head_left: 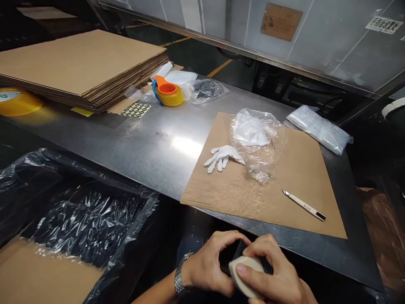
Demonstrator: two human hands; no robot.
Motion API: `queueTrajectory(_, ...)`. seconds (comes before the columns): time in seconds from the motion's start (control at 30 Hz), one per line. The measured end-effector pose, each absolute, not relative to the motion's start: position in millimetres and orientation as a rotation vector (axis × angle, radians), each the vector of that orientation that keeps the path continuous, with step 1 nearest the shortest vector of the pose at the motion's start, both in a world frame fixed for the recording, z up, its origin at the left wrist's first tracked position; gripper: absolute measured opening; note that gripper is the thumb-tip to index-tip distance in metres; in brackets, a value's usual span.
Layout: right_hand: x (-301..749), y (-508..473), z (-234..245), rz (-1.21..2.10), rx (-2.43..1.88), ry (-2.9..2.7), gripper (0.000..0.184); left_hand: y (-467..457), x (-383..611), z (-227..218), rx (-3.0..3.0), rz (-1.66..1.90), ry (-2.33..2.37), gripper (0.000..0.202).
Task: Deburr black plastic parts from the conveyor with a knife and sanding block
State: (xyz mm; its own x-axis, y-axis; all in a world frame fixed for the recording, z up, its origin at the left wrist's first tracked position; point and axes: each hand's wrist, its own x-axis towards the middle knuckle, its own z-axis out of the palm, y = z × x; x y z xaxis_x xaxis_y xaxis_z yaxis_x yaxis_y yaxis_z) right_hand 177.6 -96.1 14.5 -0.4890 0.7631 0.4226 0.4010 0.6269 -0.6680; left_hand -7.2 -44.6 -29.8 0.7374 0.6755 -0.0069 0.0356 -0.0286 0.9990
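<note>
Below the table's front edge, my left hand (pixel 209 264) is curled with thumb and fingers around a dark part (pixel 239 250), mostly hidden between my hands. My right hand (pixel 280 272) grips a thick cream-coloured pad (pixel 245 266) with its thumb pressed on the face, and holds it against the dark part. The pad's exact kind cannot be made out. On the cardboard sheet (pixel 221 194) beyond my hands lies a cream pen-like knife (pixel 303 204) marked A26. A white glove (pixel 224 157) rests beside a crumpled clear plastic bag (pixel 257 143) with white material inside.
A stack of flat cardboard (pixel 85 63) stands at the back left. Near it are an orange tape dispenser (pixel 167 90), a sticker sheet (pixel 135 110) and a yellow tape roll (pixel 19 101). A box lined with black plastic (pixel 85 215) is at lower left. A packet (pixel 319 128) lies at right.
</note>
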Motion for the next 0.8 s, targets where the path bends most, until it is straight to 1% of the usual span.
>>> queueTrajectory(0.13,186,-93,13,0.736,-0.87,-2.172,0.047,-49,-10,-33,1.476,0.56,0.528,0.051)
queueTrajectory(0.23,190,-94,14,0.795,-0.945,-2.146,0.053,-52,-11,-33,1.398,0.474,0.524,0.046)
queueTrajectory(0.4,188,-97,19,0.945,-1.068,-2.162,0.042,-50,-8,-34,1.364,0.449,0.486,0.049)
queueTrajectory(0.57,206,-88,-6,0.75,-1.12,-2.132,0.053,-45,-9,-29,1.396,0.449,0.508,0.04)
queueTrajectory(0.7,231,-71,-41,0.47,-1.489,-2.028,0.043,-42,-9,-25,1.491,0.532,0.623,0.044)
queueTrajectory(0.8,247,-53,-62,0.233,-1.708,-1.94,0.037,-46,-9,-27,1.416,0.568,0.698,0.057)
